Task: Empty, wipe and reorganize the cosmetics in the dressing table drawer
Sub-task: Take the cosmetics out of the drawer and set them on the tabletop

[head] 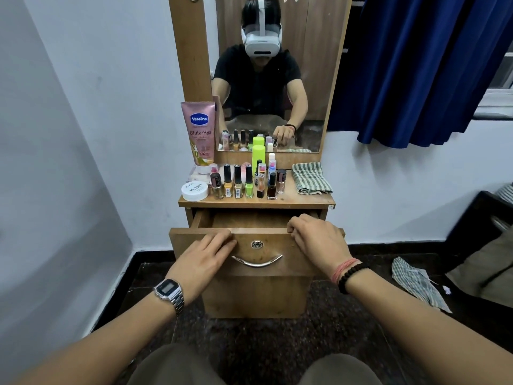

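Both hands sit on the top edge of the drawer front (258,247), whose long axis runs side to side between them. The left hand (206,252) lies with fairly straight fingers laid flat against the front face, its grip loose and clasping nothing. The right hand (315,240) has its fingers curled over the top edge, so its grip is hooked on the board. The drawer (249,219) is pulled partway out from under the worktop (305,200); what shows of its bare wooden floor, just beyond both hands, carries no cosmetics, though its near part is hidden behind the front.

The cosmetics stand above and beyond the hands on the worktop: a row of small glass nail polish bottles (238,182) with black caps, a tall pink Vaseline tube (199,134) standing on its cap, a lime-green cylinder (258,157), and a flat white round jar (195,191) off to the left hand's side. A folded green-striped cloth (311,177), soft and woven, lies beyond the right hand, which is the nearer one to it.

By my reading, emptying is finished and wiping comes next, so the move likely turns on that reach up and away to the cloth. The curved metal handle (256,261) and round lock (257,244) sit between the hands, untouched.
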